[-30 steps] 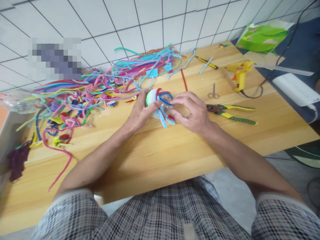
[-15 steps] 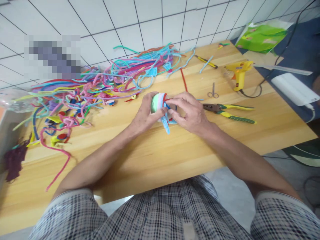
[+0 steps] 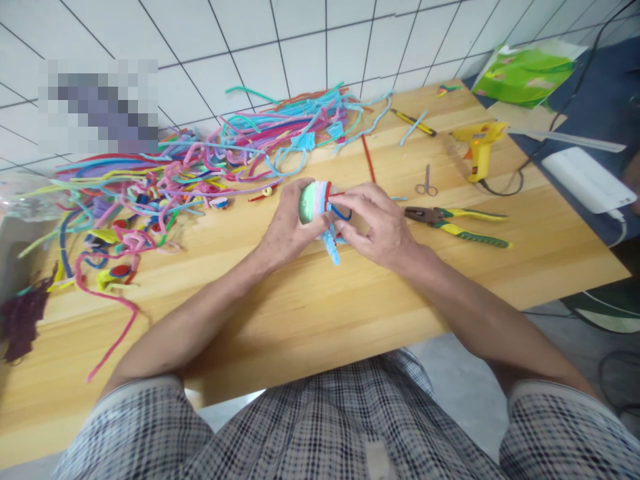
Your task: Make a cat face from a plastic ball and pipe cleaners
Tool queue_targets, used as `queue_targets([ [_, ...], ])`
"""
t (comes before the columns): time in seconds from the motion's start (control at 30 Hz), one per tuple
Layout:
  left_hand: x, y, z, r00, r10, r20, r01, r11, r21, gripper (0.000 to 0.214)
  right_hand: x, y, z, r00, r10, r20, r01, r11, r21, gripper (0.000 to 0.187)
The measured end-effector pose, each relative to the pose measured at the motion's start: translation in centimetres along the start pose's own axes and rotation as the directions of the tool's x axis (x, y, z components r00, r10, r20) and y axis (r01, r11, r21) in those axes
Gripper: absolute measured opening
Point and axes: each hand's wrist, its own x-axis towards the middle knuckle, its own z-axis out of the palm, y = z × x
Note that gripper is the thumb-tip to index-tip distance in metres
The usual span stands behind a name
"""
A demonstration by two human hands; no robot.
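My left hand (image 3: 286,227) is wrapped round a small ball (image 3: 313,200) banded with green, pink, blue and red pipe cleaners, held just above the wooden table (image 3: 320,313). My right hand (image 3: 377,223) covers the ball's right side, its fingers pinching a dark blue pipe cleaner (image 3: 343,215) against it. Light blue pipe cleaner ends (image 3: 331,245) hang below the ball between my two hands. Most of the ball's right half is hidden by my fingers.
A large heap of coloured pipe cleaners (image 3: 190,173) covers the table's far left. Right of my hands lie yellow-green pliers (image 3: 457,221), small scissors (image 3: 427,182), a yellow glue gun (image 3: 480,145) and a utility knife (image 3: 413,122). A green packet (image 3: 527,73) lies beyond.
My right hand has closed in over the ball, and the clear right side seen a second ago is now covered. The ball has turned slightly in my left hand.
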Motion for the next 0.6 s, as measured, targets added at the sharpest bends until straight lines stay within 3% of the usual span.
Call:
queue_targets([
  [0.2,0.05,-0.26,0.24,1.000,-0.013,0.021,0.013,1.000,0.002,0.077,0.01,0.10,0.28,1.000,-0.023,0.011,0.023,1.000,-0.021,0.048],
  [0.6,0.15,0.16,-0.15,0.997,-0.032,0.068,0.036,0.998,-0.054,0.077,-0.13,0.19,0.68,0.998,0.054,0.042,-0.054,0.999,0.006,0.056],
])
